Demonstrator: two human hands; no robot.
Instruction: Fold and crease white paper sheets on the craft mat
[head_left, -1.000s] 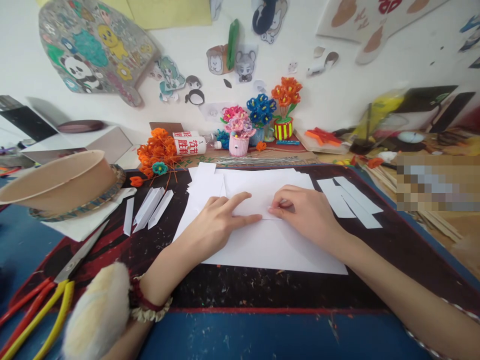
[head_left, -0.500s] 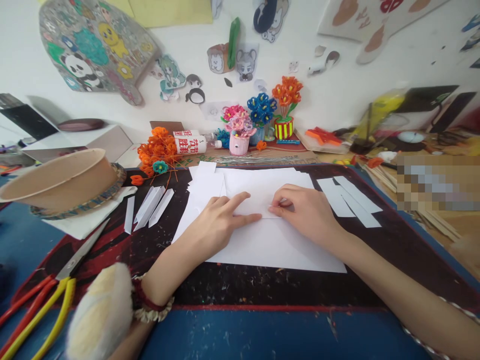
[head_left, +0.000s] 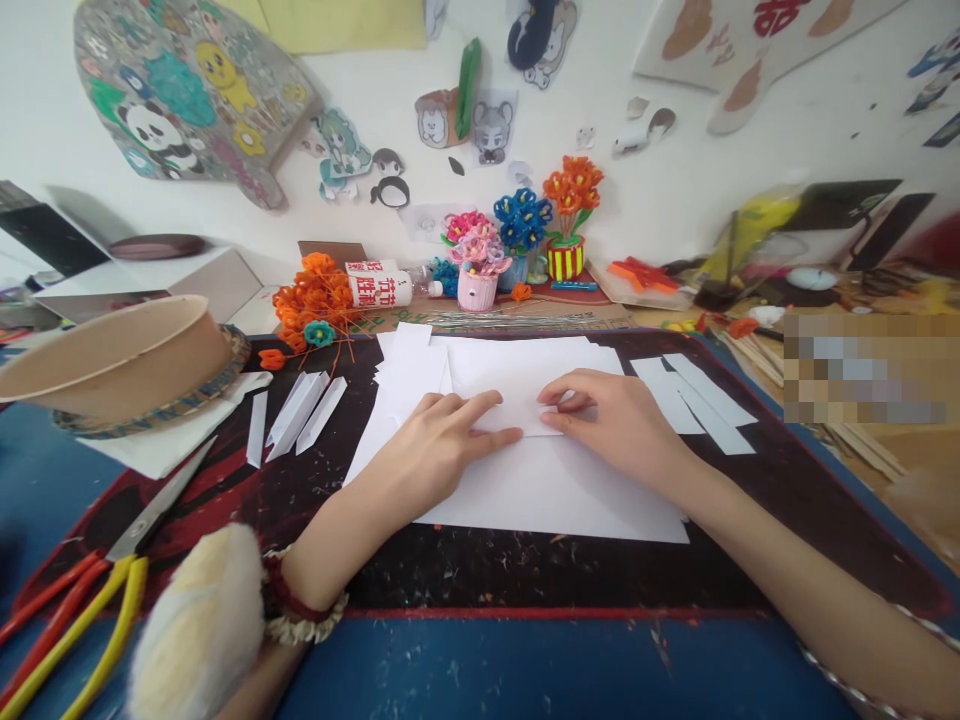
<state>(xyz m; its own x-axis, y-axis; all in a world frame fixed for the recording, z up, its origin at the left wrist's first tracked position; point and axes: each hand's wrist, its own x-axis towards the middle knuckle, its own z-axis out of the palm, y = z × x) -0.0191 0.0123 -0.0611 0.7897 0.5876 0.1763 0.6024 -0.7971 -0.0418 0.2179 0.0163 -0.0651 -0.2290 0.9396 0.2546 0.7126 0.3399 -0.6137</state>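
White paper sheets [head_left: 555, 490] lie stacked on a dark mat in front of me. On top of them, a white paper strip [head_left: 529, 416] stretches between my hands, hard to tell from the sheets beneath. My left hand [head_left: 435, 440] rests over its left part, thumb and index finger apart and pressing down. Thumb and fingertips of my right hand [head_left: 611, 410] pinch the strip's edge near its right part. Folded paper strips [head_left: 298, 415] lie to the left, flat cut strips [head_left: 709, 400] to the right, and smaller white pieces [head_left: 420, 370] at the stack's far left.
Scissors [head_left: 131, 535] with red and yellow handles lie at left, near a round tan container [head_left: 127, 350]. Orange pipe-cleaner flowers [head_left: 315, 295], a bottle [head_left: 382, 288] and small flower pots [head_left: 477, 290] line the back. Wooden sticks [head_left: 847, 420] lie at right.
My right fingers have parted slightly and shifted a little at the strip's edge. My left hand stays nearly in place. The view has shifted slightly.
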